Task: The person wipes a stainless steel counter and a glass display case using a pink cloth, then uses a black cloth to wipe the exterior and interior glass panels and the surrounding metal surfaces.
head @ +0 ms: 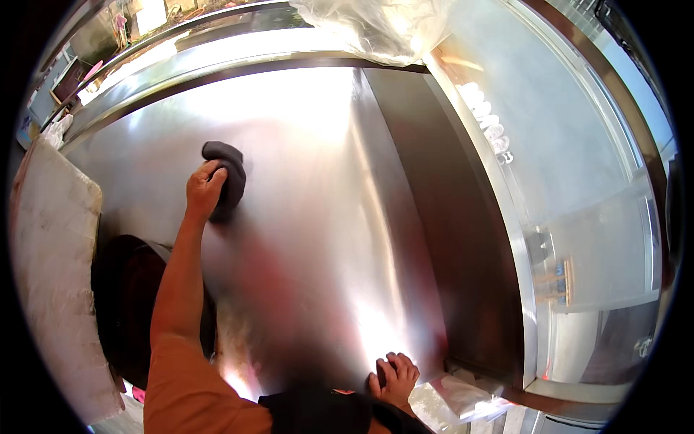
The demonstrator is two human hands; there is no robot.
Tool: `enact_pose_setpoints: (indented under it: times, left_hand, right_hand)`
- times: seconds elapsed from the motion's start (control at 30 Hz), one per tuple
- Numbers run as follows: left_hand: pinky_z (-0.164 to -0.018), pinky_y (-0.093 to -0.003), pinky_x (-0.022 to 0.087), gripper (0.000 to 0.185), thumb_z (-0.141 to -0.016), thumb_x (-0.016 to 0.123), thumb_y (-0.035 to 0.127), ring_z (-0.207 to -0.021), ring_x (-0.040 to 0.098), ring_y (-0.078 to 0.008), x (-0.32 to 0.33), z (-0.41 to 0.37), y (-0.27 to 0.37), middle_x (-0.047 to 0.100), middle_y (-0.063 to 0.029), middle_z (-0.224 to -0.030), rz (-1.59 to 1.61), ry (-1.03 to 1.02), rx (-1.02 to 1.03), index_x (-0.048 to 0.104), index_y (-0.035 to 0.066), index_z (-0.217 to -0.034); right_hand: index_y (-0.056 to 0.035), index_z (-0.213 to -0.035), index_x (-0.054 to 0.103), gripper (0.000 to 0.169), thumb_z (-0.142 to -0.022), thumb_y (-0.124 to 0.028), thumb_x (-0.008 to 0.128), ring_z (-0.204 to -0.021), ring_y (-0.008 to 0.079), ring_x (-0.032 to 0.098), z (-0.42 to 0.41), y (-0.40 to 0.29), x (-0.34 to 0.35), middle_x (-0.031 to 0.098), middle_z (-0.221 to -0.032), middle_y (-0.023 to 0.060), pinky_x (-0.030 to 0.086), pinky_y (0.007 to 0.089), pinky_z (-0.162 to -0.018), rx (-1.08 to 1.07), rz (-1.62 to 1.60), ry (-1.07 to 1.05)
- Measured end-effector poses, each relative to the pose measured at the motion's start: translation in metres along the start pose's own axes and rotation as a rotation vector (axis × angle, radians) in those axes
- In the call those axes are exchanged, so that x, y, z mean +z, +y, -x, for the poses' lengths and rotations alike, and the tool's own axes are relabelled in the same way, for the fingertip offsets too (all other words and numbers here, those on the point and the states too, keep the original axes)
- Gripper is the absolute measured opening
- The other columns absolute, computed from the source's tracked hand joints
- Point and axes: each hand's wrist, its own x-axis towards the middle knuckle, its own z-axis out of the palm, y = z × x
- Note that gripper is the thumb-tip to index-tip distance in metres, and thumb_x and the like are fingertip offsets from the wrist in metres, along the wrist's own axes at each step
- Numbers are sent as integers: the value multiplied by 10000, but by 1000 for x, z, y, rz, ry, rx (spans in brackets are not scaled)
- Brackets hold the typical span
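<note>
My left hand (204,191) is gripping a folded dark grey cloth (232,172) on a brushed stainless-steel countertop (303,200). Part of the cloth bunches out beyond my thumb and fingers. My left arm reaches out over the rim of a large dark round pan or pot (127,293), hiding some of it. Close to my body, my right hand (398,377) rests at the near edge of the steel surface, its fingers bent and thumb apart. A dark patch shows between thumb and fingers, probably shadow or reflection.
A thick, worn whitish board (54,271) stands along the left side. Clear plastic sheeting (387,30) lies at the far edge. On the right, a dark steel strip (450,228) meets a framed glass panel (564,141), with several white rounded items (488,122) showing at the glass.
</note>
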Motion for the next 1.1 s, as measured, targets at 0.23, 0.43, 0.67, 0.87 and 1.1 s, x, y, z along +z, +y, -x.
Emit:
enact_pose_setpoints:
  times: [0.23,0.43,0.67,0.87,1.1]
  left_hand:
    - [-1047,-471,197,545,-823,487,459,-1312,278,-248,111,-95,-30,369,-70,-1391,-874,125,-182,440,195,-1298]
    - [-1054,-464,214,501,-835,501,417,-1311,296,-211,242,-166,23,376,-21,-1395,-709,-60,67,445,212,-1290]
    - [-1053,-443,240,446,-813,557,329,-1290,332,-221,320,-82,82,434,-57,-1342,-446,-254,447,507,135,-1212]
    - [-1037,-468,260,383,-748,615,244,-1266,361,-236,317,65,125,489,-63,-1262,-312,-463,676,561,141,-1112]
    - [-1040,-459,271,271,-723,569,171,-1171,472,-185,270,206,140,597,-41,-1124,193,-968,739,628,153,-987]
  right_hand:
    - [-198,-955,608,341,-637,-307,666,-1048,260,471,-13,-6,-7,508,-1067,13,328,421,-847,25,-10,16]
    - [-189,-1020,583,361,-685,-237,707,-1055,269,498,-7,2,22,538,-1114,33,358,435,-852,40,13,98]
    - [-215,-972,601,362,-627,-298,675,-1047,252,474,2,1,6,510,-1081,4,340,424,-843,59,43,-58]
    - [-189,-1003,608,356,-666,-291,660,-1078,264,465,-8,-3,-3,523,-1125,25,313,406,-871,46,6,-49]
    - [-151,-996,601,332,-684,-259,641,-1043,286,453,-6,-7,-4,516,-1055,65,323,426,-866,21,15,-15]
